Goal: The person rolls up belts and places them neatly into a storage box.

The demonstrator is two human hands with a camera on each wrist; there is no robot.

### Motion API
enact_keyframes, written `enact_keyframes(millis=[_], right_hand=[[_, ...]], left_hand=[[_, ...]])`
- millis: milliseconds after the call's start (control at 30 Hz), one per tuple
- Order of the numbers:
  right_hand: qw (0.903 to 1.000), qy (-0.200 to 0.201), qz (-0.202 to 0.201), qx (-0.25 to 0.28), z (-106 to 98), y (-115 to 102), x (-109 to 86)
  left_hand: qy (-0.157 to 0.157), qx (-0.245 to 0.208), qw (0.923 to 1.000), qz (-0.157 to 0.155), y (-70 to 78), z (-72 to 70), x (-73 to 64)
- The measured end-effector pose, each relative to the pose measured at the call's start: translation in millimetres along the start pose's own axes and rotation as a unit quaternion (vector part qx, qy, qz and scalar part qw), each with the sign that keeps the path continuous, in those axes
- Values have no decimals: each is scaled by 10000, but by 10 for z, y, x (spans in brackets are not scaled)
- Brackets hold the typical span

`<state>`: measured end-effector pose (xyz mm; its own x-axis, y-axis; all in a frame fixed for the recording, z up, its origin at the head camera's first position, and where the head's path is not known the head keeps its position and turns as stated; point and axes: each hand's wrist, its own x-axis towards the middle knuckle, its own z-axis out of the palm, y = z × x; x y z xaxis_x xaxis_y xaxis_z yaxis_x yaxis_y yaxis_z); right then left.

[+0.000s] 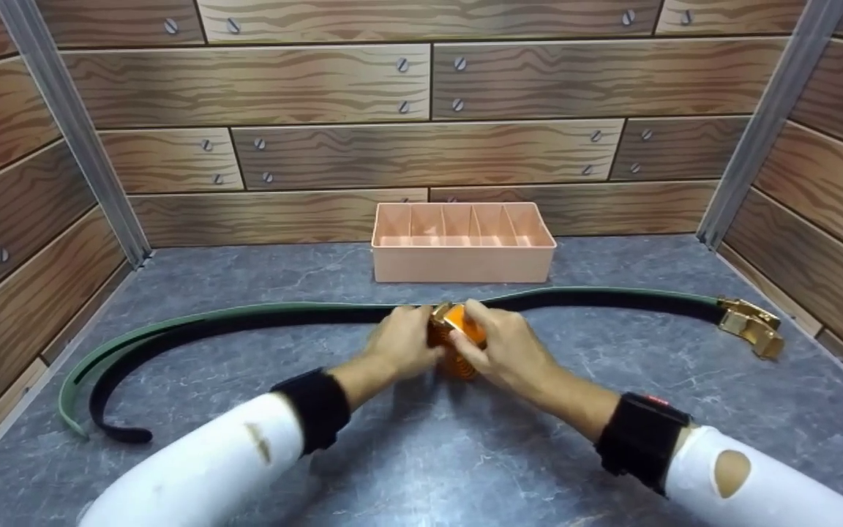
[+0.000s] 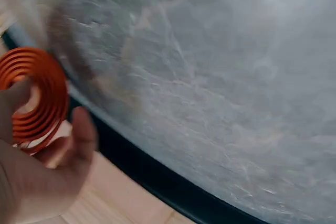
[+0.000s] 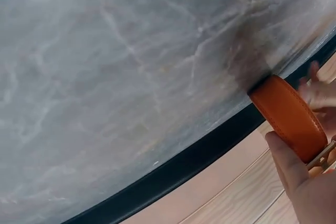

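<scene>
An orange belt [image 1: 458, 360] is rolled into a coil between my hands, its layered spiral edge facing me, with a gold buckle on top. My left hand [image 1: 401, 342] holds the coil from the left; in the left wrist view its thumb lies against the middle of the spiral [image 2: 52, 95]. From the right, my right hand [image 1: 508, 350] grips it with thumb and fingers, and the right wrist view shows the stitched outer band [image 3: 287, 116]. Just behind, a green and black belt [image 1: 216, 333] stretches out on its edge, ending in a gold buckle [image 1: 752, 326] at the right.
A pink box [image 1: 462, 263] with several narrow compartments stands at the back, beyond the long belt. The grey marbled tabletop [image 1: 421, 468] is bounded by wood-patterned walls [image 1: 334, 154] behind and at both sides.
</scene>
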<state>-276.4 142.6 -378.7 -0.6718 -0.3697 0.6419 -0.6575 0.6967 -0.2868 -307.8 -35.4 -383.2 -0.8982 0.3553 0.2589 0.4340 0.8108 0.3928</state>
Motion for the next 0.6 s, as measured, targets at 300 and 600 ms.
enact_keyframes(millis=[300, 600], right_hand=[[9918, 177, -628, -1096, -102, -47, -51], [9801, -493, -720, -1782, -209, -24, 39]], left_hand=[[955, 415, 9838, 1457, -18, 126, 103], [1070, 926, 9659, 2168, -9, 191, 108]])
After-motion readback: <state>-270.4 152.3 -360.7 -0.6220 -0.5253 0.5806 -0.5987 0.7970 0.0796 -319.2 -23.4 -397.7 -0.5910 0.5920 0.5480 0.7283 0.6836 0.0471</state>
